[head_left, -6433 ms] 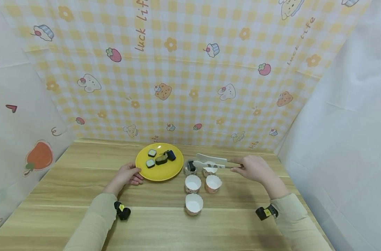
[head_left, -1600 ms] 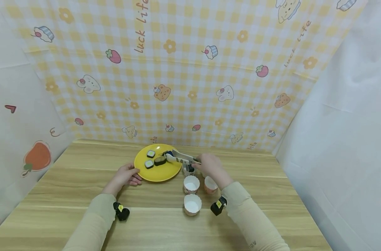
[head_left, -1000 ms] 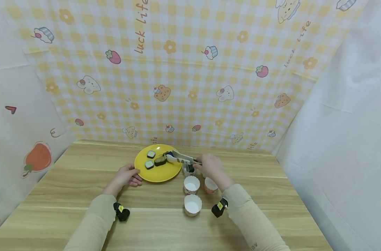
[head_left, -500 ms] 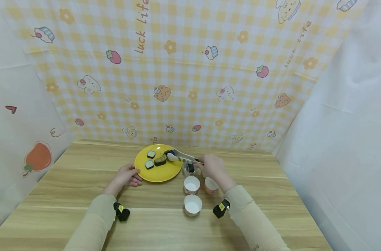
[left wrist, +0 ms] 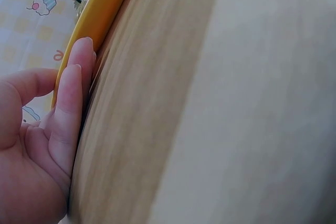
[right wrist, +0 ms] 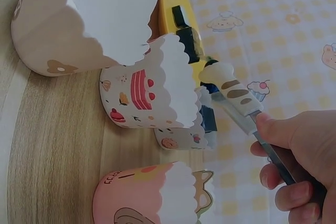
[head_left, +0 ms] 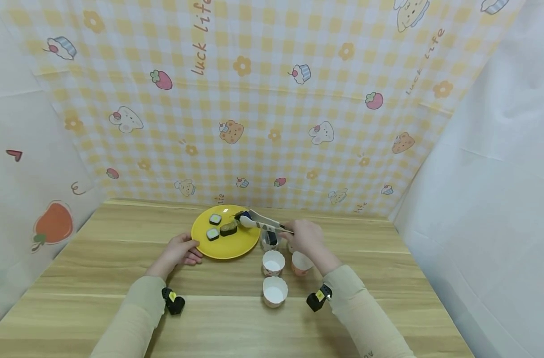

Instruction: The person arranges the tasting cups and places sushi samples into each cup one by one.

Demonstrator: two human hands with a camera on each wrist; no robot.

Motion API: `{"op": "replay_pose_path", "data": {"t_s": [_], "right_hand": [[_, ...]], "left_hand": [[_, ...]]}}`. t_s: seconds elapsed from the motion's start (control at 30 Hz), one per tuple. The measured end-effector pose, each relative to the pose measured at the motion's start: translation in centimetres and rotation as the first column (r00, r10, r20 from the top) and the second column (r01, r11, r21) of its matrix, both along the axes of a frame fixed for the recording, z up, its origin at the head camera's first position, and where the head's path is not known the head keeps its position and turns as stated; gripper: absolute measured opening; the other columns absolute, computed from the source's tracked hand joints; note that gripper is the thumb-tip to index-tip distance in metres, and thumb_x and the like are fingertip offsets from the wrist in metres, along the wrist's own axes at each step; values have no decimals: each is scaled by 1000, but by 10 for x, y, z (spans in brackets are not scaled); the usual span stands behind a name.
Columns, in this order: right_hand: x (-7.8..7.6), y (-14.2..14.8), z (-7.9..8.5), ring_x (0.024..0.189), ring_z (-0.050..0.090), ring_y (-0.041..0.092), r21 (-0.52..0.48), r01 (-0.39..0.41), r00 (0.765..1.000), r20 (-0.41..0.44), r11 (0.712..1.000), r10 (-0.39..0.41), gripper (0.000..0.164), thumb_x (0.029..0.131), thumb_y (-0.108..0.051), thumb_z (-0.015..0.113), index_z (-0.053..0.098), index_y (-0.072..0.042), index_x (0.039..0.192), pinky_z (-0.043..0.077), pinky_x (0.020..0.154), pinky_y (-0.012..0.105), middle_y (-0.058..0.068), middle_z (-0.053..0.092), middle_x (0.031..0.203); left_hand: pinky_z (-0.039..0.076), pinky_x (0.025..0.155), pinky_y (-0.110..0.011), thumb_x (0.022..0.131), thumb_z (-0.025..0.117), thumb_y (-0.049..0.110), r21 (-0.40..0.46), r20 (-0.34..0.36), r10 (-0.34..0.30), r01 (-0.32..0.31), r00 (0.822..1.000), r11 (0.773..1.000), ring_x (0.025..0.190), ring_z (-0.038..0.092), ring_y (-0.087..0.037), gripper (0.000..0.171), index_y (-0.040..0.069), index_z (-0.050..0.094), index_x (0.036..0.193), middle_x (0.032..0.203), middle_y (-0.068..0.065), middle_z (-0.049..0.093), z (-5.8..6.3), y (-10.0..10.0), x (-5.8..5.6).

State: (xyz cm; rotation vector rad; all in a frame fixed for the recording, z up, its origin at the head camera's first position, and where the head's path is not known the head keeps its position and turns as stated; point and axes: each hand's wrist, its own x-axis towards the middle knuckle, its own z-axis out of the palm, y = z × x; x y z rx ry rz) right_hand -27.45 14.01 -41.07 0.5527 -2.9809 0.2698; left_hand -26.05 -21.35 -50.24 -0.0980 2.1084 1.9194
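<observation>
In the head view my left hand (head_left: 179, 250) pinches the near-left rim of a yellow plate (head_left: 229, 248), thumb over the edge and fingers under it. My right hand (head_left: 305, 237) grips white-headed tongs (head_left: 263, 223) that reach over the plate's right side. Between the tong heads sits a dark-wrapped sushi piece (head_left: 246, 216), partly hidden by them. Beside it on the plate lies a sushi with a yellowish-brown top (head_left: 228, 228). Farther left are two small sushi rolls with pale tops, a back roll (head_left: 215, 219) and a front roll (head_left: 213, 233).
Several paper baking cups stand right of the plate. The back cup (head_left: 269, 244) holds a dark piece (head_left: 271, 238). Two white-lined cups, a middle one (head_left: 273, 263) and a front one (head_left: 275, 292), line up before it. A pink cup (right wrist: 134, 195) stands near my right forearm.
Since the earliest frame, my right hand has brought the tongs left from above the cups to the plate. Lately the tongs and dark sushi piece have shifted slightly back and right. The left hand stays put.
</observation>
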Motion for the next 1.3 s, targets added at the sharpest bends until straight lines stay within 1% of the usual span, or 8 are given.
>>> {"op": "replay_pose_path", "data": {"t_s": [0.27,0.43,0.57,0.67,0.93,1.1,1.2,1.3], "right_hand": [[3,3,3,54,47,13,-13,-1,1000,-5,1000,1,18,89,-39,67,73,-23,93,34,45,30,-9,54,64],[4,7,2,55,47,13,-16,11,1000,-5,1000,-11,20,89,-41,66,74,-24,96,33,44,30,-9,58,69],[6,10,3,56,48,13,-17,17,1000,-25,1000,-17,23,89,-41,67,74,-25,103,33,43,30,-6,66,80],[9,12,5,56,49,13,-28,16,999,-38,999,-17,25,88,-39,68,74,-24,107,34,42,30,-4,68,83],[17,17,11,51,46,11,-50,4,998,-64,999,-7,29,88,-41,68,73,-22,109,32,40,28,-6,65,73],[21,22,13,48,43,11,-85,-28,997,-80,996,21,18,88,-33,70,73,-21,100,30,41,28,-9,54,61],[24,26,14,49,44,11,-108,-39,996,-89,993,29,16,87,-30,71,73,-20,99,31,42,29,-7,57,64],[26,30,14,52,45,10,-123,-37,995,-93,992,25,21,87,-31,71,73,-20,105,33,43,29,-5,64,74]], "left_hand": [[56,54,-29,99,44,8,-6,0,6,-6,1000,1000,60,66,-18,42,-14,31,132,71,-9,66,-1,0,0],[56,54,-29,99,44,8,-1,-4,5,-5,1000,1000,60,67,-18,42,-14,30,132,72,-9,66,-1,0,0],[56,54,-29,99,44,8,-4,-10,3,-3,1000,1000,60,67,-18,41,-14,31,132,72,-10,66,-1,0,0],[56,54,-29,99,44,7,-5,-12,4,-4,1000,1000,60,67,-18,42,-14,30,132,72,-10,66,0,0,1],[56,54,-30,99,44,7,-3,-7,4,-4,1000,1000,60,66,-19,44,-15,29,134,72,-10,66,1,0,1],[56,54,-30,99,44,8,-14,-1,2,-2,1000,1000,61,67,-19,43,-15,30,133,72,-10,66,2,0,1],[56,54,-30,99,44,9,-18,6,4,-4,1000,1000,61,67,-19,42,-14,31,132,72,-10,66,2,0,1],[56,54,-30,99,44,9,-17,8,5,-5,1000,1000,61,67,-19,41,-14,31,131,72,-10,66,2,0,1]]}}
